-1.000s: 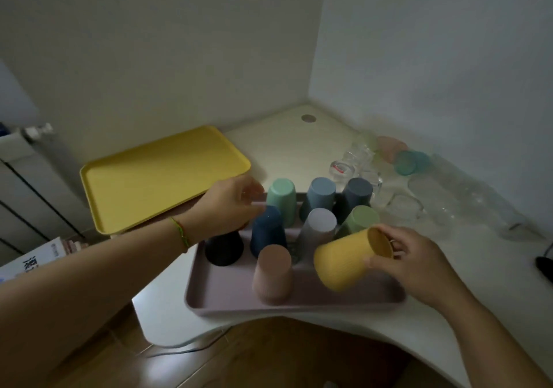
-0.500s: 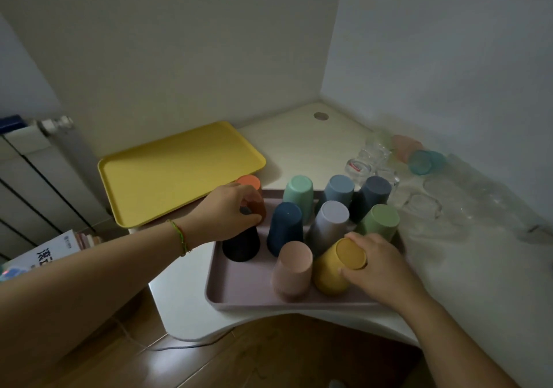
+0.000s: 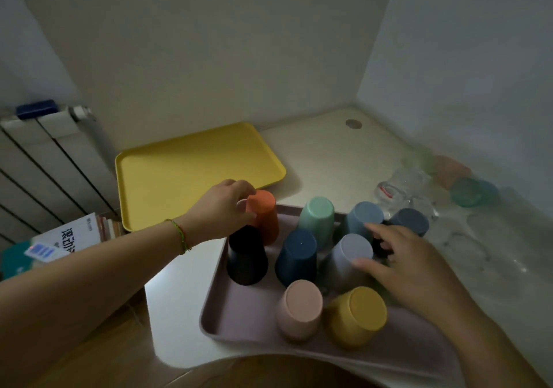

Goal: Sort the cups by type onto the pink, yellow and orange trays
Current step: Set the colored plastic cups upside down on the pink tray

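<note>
The pink tray [image 3: 239, 313] at the table's front holds several upturned plastic cups. My left hand [image 3: 223, 208] grips the orange cup [image 3: 263, 214] at the tray's back left corner, behind a black cup [image 3: 247, 257]. My right hand [image 3: 410, 265] hovers open over the tray's right side, fingers touching the grey cup [image 3: 347, 259]. The yellow cup [image 3: 357, 316] stands free on the tray beside a pale pink cup [image 3: 300, 308]. An empty yellow tray [image 3: 194, 169] lies at the back left. No orange tray is in view.
Clear glasses [image 3: 404, 187] and tinted cups, one teal [image 3: 468, 191], lie on the table at the right by the wall. A radiator [image 3: 45, 160] and books [image 3: 59, 241] are at the left. A cable hole [image 3: 353, 124] marks the table's far corner.
My right hand set the yellow cup upside down on the pink tray, let go and moved toward the grey cup. My left hand closed on the orange cup.
</note>
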